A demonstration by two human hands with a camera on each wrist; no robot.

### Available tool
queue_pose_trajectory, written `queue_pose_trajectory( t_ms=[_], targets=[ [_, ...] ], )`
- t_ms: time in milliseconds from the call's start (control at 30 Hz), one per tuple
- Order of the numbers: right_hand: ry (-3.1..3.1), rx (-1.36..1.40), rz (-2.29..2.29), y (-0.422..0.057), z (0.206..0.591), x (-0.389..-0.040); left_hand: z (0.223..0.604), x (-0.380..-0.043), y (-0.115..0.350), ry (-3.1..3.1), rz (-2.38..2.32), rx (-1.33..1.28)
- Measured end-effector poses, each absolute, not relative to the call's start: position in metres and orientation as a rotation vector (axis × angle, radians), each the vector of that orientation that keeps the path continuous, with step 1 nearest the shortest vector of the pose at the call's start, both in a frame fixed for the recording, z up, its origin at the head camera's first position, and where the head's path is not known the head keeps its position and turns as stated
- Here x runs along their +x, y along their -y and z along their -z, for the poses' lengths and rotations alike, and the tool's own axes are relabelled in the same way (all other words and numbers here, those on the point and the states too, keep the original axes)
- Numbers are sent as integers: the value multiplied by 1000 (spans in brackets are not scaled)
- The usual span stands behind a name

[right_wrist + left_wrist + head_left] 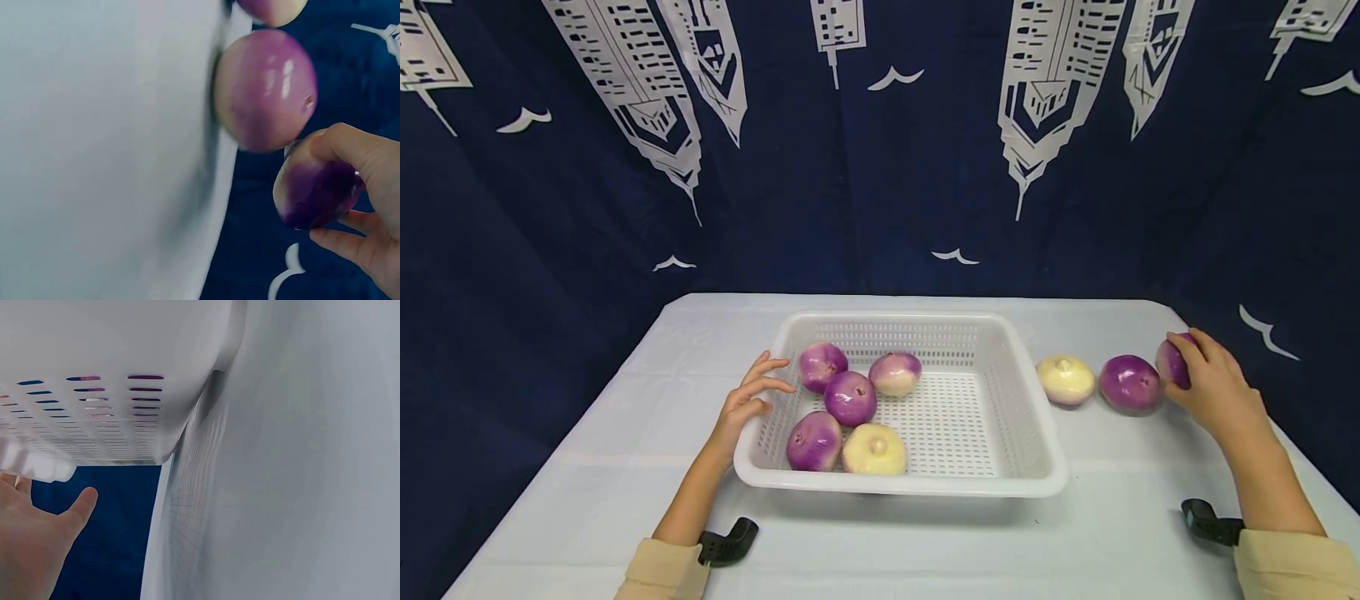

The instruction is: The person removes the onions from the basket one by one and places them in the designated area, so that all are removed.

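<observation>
At the right end of a short row, my right hand (1217,383) grips a glossy purple onion (315,187) between thumb and fingers. Beside it lie another purple onion (1130,384) and one with its pale yellow side up (1066,381). My left hand (741,414) is at the left rim of a white perforated plastic basket (1015,417), with its fingers loosely extended over the rim and the thumb spread in the left wrist view. Several onions sit in the basket's left half, among them a purple one (851,398) and a pale one (875,450).
A white cloth covers the table (625,483), whose right edge runs close by the right hand. Behind hangs a dark blue curtain (865,183) with white building prints. Each wrist wears a black camera band (728,542).
</observation>
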State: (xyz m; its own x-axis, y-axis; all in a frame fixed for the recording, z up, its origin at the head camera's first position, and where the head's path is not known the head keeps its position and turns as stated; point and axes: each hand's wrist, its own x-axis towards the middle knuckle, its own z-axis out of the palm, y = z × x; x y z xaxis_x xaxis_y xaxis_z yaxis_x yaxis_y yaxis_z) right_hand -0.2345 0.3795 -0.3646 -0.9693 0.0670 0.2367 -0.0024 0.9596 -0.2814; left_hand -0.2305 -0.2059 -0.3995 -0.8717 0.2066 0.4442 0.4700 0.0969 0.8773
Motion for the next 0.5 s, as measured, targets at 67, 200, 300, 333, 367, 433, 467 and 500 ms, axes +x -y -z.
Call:
queue_pose_trajectory(
  t_ms=[67, 200, 300, 333, 367, 433, 467, 500],
  targets=[
    [2873, -65, -422, -384, 369, -236, 399, -230, 206, 2160, 1859, -683],
    [2881, -85, -408, -392, 375, -239, 398, -230, 206, 2163, 1851, -686],
    [2893, -84, -386, -397, 381, -243, 398, -230, 206, 2160, 1851, -692],
    [2898, -80, -377, -398, 383, -244, 399, -230, 206, 2157, 1850, -695],
    [2905, -76, -367, -399, 385, -245, 399, -230, 206, 2156, 1848, -698],
    [2917, -63, -348, -401, 388, -247, 399, -231, 206, 2156, 1848, -700],
    [2919, -56, -339, -401, 390, -248, 400, -231, 206, 2157, 1846, -699],
    [2923, -52, -334, -401, 391, -248, 400, -231, 206, 2157, 1847, -700]
  ],
)
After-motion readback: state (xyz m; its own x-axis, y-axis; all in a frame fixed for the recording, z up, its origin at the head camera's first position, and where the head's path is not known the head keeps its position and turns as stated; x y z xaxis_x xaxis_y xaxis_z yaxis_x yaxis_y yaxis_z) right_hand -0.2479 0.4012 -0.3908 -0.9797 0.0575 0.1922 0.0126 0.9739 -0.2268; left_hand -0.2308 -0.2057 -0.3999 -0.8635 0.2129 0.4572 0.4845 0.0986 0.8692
